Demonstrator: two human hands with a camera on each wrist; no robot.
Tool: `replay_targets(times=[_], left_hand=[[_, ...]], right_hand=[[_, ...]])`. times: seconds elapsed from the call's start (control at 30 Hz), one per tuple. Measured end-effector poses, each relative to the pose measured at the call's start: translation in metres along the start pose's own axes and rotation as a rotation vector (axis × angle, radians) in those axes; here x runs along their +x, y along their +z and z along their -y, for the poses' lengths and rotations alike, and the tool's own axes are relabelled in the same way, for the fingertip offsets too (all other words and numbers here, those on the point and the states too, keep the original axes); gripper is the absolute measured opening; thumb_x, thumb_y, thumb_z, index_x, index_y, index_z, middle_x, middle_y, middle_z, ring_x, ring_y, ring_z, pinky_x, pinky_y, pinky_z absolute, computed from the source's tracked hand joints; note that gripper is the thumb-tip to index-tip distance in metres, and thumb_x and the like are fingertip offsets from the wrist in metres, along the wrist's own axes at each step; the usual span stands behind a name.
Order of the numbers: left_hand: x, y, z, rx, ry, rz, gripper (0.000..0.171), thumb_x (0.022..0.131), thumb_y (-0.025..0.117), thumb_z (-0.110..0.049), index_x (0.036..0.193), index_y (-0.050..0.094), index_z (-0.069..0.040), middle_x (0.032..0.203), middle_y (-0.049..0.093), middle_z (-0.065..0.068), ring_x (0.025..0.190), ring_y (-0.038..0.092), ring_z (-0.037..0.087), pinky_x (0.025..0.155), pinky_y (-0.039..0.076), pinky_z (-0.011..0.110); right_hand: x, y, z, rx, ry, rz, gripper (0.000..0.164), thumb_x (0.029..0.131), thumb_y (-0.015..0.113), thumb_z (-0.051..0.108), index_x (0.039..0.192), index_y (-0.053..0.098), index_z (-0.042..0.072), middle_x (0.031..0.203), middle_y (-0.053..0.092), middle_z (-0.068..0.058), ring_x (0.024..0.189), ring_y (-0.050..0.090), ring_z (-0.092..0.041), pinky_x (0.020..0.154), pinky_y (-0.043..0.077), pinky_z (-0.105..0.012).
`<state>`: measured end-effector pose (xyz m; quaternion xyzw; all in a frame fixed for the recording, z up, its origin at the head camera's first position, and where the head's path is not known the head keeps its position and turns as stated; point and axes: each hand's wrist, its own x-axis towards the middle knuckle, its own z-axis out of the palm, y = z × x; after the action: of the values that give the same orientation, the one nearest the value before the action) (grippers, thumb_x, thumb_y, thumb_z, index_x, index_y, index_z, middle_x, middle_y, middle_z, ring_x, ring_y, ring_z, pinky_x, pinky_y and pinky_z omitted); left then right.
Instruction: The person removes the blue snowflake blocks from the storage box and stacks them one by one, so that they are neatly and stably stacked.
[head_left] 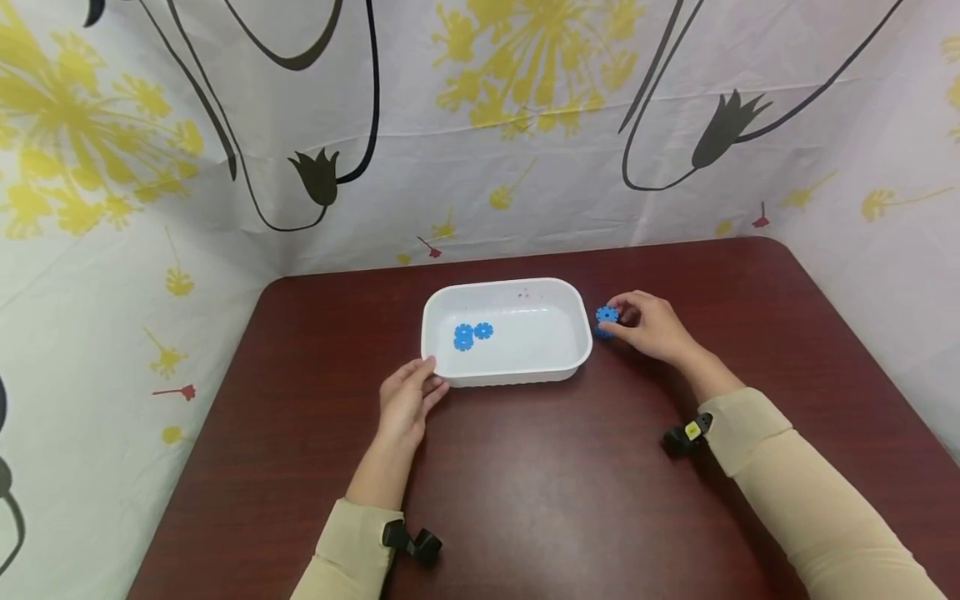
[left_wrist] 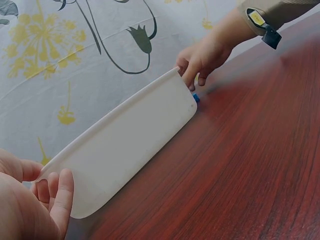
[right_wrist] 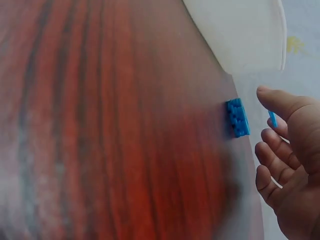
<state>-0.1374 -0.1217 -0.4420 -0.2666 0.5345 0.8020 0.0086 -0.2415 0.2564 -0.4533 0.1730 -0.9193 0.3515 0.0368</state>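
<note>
1. A small blue plastic-looking disc with a notched edge (head_left: 607, 314) is in the air just beyond the tray's right end, pinched by the right hand (head_left: 652, 329); the thumb-and-fingertip hold probably suits so thin a piece.
2. Near that hand, a short blue stack of similar notched pieces (right_wrist: 238, 118) sits on the table, close beside the tray, presumably for an easy reach.
3. The white, rounded rectangular tray (head_left: 525, 354) holds three loose blue notched discs (head_left: 464, 332) towards its left side.
4. The left hand (head_left: 405, 404) grips the tray's near left corner, thumb at the rim, fingers against the outer wall, likely to steady it.
5. Beneath is a dark red-brown wood-grain table (head_left: 540, 492); behind hangs white flower-printed cloth (head_left: 480, 192).
</note>
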Motion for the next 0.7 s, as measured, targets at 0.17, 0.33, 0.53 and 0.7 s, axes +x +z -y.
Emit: replay_targets(times=[0.17,0.33,0.53,0.7], left_hand=[[0.0,0.001,-0.001,-0.004,-0.001,-0.006,0.019,0.097,0.069,-0.012,0.108,0.059,0.0,0.09,0.061,0.011,0.071,0.064,0.012,0.075,0.064,0.028],[-0.001,0.0,0.0,-0.011,-0.001,-0.005,0.018,0.097,0.069,-0.011,0.107,0.059,0.0,0.088,0.061,0.01,0.07,0.064,0.012,0.074,0.064,0.029],[-0.001,0.0,0.001,-0.014,0.003,-0.003,0.017,0.097,0.069,-0.011,0.106,0.059,0.0,0.086,0.061,0.01,0.069,0.064,0.012,0.072,0.064,0.028],[0.0,0.001,0.0,-0.001,-0.003,-0.008,0.018,0.097,0.069,-0.012,0.107,0.059,-0.001,0.087,0.061,0.009,0.07,0.064,0.012,0.074,0.064,0.029]], right_hand=[[-0.002,0.0,-0.005,-0.007,-0.006,0.055,0.037,0.091,0.079,0.021,0.115,0.065,-0.002,0.102,0.062,-0.016,0.092,0.061,-0.03,0.077,0.053,-0.045],[-0.003,0.002,-0.009,0.001,0.001,0.09,0.037,0.091,0.078,0.022,0.116,0.065,-0.002,0.106,0.062,-0.017,0.095,0.061,-0.032,0.082,0.054,-0.049],[-0.002,0.004,-0.012,0.0,-0.015,0.095,0.037,0.091,0.079,0.02,0.117,0.065,-0.002,0.106,0.061,-0.017,0.095,0.061,-0.032,0.083,0.054,-0.049],[-0.002,0.005,-0.014,-0.004,-0.015,0.103,0.037,0.091,0.079,0.02,0.117,0.065,-0.002,0.107,0.061,-0.017,0.096,0.061,-0.033,0.084,0.054,-0.05]])
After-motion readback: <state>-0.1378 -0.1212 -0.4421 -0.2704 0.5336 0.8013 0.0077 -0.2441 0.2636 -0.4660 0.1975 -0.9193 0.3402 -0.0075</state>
